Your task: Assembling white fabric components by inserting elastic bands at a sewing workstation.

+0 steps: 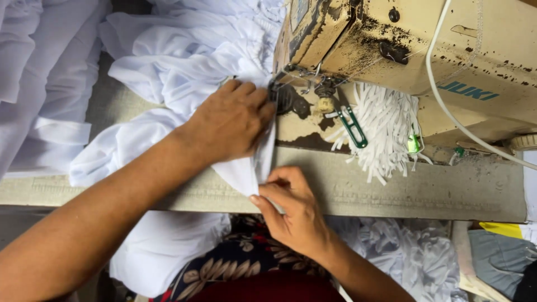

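Nearest the camera: lap in a dark floral garment (240,263), with loose white cloth hanging off the bench edge on both sides of it.

Right hand (293,210) sits at the front edge of the bench (436,190). Grip is narrow: thumb and forefinger pinched on the near corner of the white fabric (246,170), which is folded to a point there.

Left hand (232,120) lies flat, palm down, on the same fabric just ahead of that. Grip is wide, fingers spread and pressing rather than grasping; fingertips touch the area right beside the presser foot (285,98) of the sewing machine (403,50). Needle itself is too small to make out.

Fabric runs from the pinched corner, under the left palm, then bunches up in a big heap to the left and behind the machine head.

Right of the foot: green-handled thread snips (353,127) lying against a pile of narrow white strips (386,128) on the machine bed. A white cable (447,106) crosses the cream, chipped machine body.

Far right, low: grey and yellow cloth pieces (500,249) beside the bench. Far left: more white fabric stacked.
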